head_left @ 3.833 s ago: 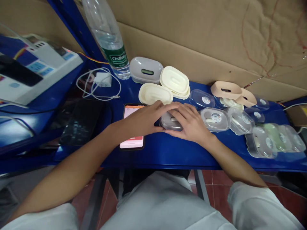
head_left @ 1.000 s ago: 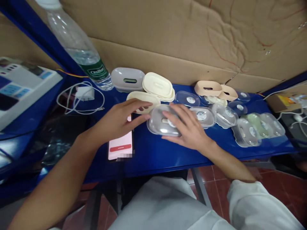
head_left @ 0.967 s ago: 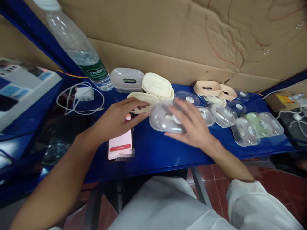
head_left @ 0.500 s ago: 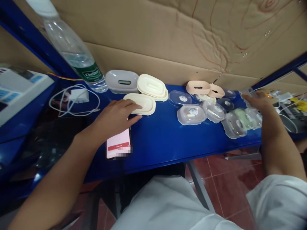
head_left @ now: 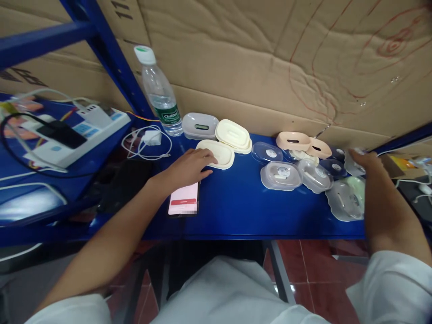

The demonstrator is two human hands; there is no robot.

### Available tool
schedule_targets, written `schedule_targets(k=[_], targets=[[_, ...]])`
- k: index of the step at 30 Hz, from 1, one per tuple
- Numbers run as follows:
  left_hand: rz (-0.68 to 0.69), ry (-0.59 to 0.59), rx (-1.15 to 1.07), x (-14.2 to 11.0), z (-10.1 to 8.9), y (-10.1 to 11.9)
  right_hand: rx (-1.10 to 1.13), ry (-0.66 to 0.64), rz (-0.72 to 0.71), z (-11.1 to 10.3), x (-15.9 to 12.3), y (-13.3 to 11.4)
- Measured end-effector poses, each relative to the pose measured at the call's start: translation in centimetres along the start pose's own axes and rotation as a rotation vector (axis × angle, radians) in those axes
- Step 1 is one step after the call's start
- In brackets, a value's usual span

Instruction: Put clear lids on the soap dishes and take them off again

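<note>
My left hand [head_left: 191,167] lies with its fingers stretched out over the near cream oval lid [head_left: 225,155], touching it. Below that hand a phone [head_left: 184,200] with a pink screen rests on the table. Behind are more stacked cream lids [head_left: 232,134] and a grey oval box [head_left: 200,125] with a slot. At the far right my right hand [head_left: 370,163] is closed on the edge of a clear plastic cover [head_left: 353,165]; its fingers are partly hidden. Clear covers [head_left: 346,200] and a green piece [head_left: 357,186] lie beside my right forearm.
Peach slotted boxes [head_left: 293,140], clear covers [head_left: 281,175] and dark oval pieces [head_left: 266,153] sit right of centre. A water bottle [head_left: 162,96] stands back left, near a white charger cable [head_left: 146,155] and power strip [head_left: 64,144]. Cardboard [head_left: 236,67] backs the blue table [head_left: 236,207].
The view has shifted left, so things appear further right and the power strip shows more. My left hand stays on the cream lid; my right hand remains at the clear cover.
</note>
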State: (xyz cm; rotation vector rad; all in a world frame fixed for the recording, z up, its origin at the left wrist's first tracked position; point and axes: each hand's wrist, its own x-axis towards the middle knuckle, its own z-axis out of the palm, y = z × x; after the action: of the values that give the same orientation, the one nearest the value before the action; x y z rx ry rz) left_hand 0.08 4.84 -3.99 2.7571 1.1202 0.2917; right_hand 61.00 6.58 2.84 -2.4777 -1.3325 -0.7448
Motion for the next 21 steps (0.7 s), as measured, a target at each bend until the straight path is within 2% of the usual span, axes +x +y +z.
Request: schedule_targets(k=[2, 4, 5, 7, 9, 11, 12, 14, 17, 21], targets=[[0.005, 0.011, 0.019, 0.1, 0.0, 0.1, -0.001, 0.007, 0.048, -1.5, -0.6, -1.5], [0.023, 0.017, 0.033, 0.3, 0.0, 0.2, 0.081, -0.005, -0.019, -4.0, -3.4, -4.1], [0.037, 0.016, 0.038, 0.3, 0.0, 0.3, 0.213, -0.015, -0.154, -5.6, -5.9, -5.8], [0.071, 0.012, 0.042, 0.5, 0.2, 0.8, 0.471, -0.068, -0.582, -8.6, -12.1, -9.7], [0.109, 0.009, 0.032, 0.6, 0.5, 1.5, 0.567, -0.133, -0.904, -10.8, -18.6, -14.0], [0.153, 0.004, 0.013, 0.7, 1.0, 2.4, 0.57, -0.204, -1.106, -11.6, -23.1, -18.0], [0.176, -0.002, 0.003, 0.7, 1.3, 2.9, 0.568, -0.22, -1.142, -11.5, -24.2, -19.8], [0.218, -0.015, -0.011, 0.6, 1.7, 3.5, 0.558, -0.227, -1.12, -10.7, -24.2, -22.8], [0.245, 0.006, -0.027, 0.3, 1.8, 3.8, 0.485, -0.218, -0.999, -9.2, -21.4, -26.1], [0.181, 0.032, -0.044, 0.0, 1.0, 3.0, 0.293, -0.237, -0.928, -8.1, -19.4, -28.3]])
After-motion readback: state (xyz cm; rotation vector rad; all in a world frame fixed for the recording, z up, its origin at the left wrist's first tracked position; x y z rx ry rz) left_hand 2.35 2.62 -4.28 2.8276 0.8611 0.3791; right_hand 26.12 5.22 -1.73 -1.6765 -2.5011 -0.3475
